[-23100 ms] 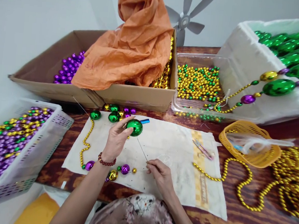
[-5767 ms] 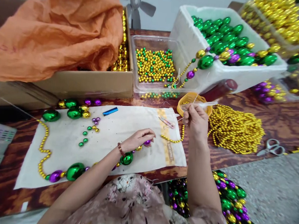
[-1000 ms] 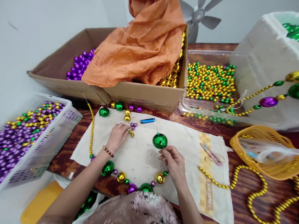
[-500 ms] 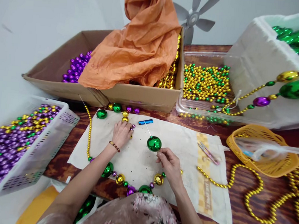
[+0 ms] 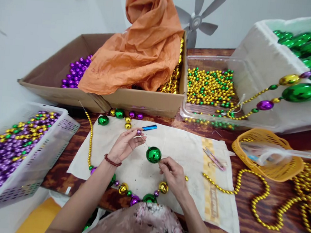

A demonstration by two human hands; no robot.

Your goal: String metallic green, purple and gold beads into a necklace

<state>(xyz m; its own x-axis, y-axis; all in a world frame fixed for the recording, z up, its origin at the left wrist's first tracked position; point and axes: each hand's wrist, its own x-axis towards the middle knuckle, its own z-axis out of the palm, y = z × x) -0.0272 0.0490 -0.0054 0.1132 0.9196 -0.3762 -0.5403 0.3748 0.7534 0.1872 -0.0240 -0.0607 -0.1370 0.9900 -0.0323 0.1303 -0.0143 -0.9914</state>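
Note:
My left hand (image 5: 128, 143) pinches a small purple bead (image 5: 139, 132) at the tip of a thin needle, palm turned partly up. The needle comes out of the top of a large green bead (image 5: 153, 154). Just right of that bead, my right hand (image 5: 173, 171) has its fingers closed at the bead's lower edge; the string there is too small to make out. A strand of purple, gold (image 5: 123, 188) and green beads curves along the cloth's near edge. A blue piece (image 5: 149, 128) lies beyond my left hand.
A white cloth (image 5: 186, 201) covers the table's middle, with scissors (image 5: 214, 158) on it. Behind stand a cardboard box (image 5: 145, 103), a clear tray (image 5: 206, 117) and a foam box (image 5: 247, 48). A bead basket (image 5: 32, 171) is at left, a yellow basket (image 5: 280, 173) at right.
My left hand has lifted from the small beads on the cloth and moved right to the needle, now with a purple bead. The large green bead has shifted slightly left and down.

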